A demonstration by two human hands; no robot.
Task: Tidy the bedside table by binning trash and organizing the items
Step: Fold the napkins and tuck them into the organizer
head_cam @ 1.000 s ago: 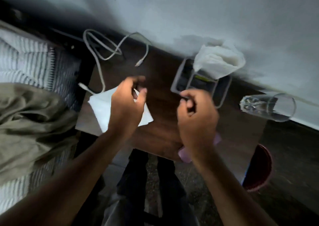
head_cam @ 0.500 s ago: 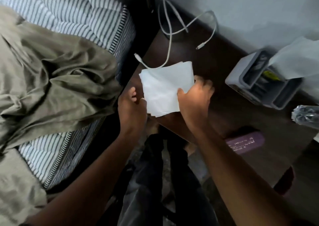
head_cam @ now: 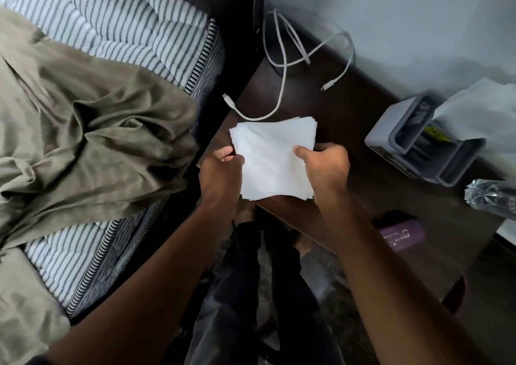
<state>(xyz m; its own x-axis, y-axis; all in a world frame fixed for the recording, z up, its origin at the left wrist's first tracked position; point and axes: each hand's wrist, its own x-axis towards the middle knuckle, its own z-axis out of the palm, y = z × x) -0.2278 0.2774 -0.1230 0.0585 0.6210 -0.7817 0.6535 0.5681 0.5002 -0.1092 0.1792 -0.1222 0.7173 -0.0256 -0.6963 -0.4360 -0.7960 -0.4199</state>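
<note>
Fingers [head_cam: 303, 151] of your right hand [head_cam: 325, 166] grip the right edge of the white napkin stack [head_cam: 272, 156], thumb on top; your left hand [head_cam: 220, 170] pinches the left edge likewise. You hold the stack at frame centre, over the near left corner of the dark bedside table [head_cam: 349, 119]. Above it lies a white cable [head_cam: 282, 85]; at right, a grey organizer [head_cam: 413, 141] and a purple case [head_cam: 402, 237]
</note>
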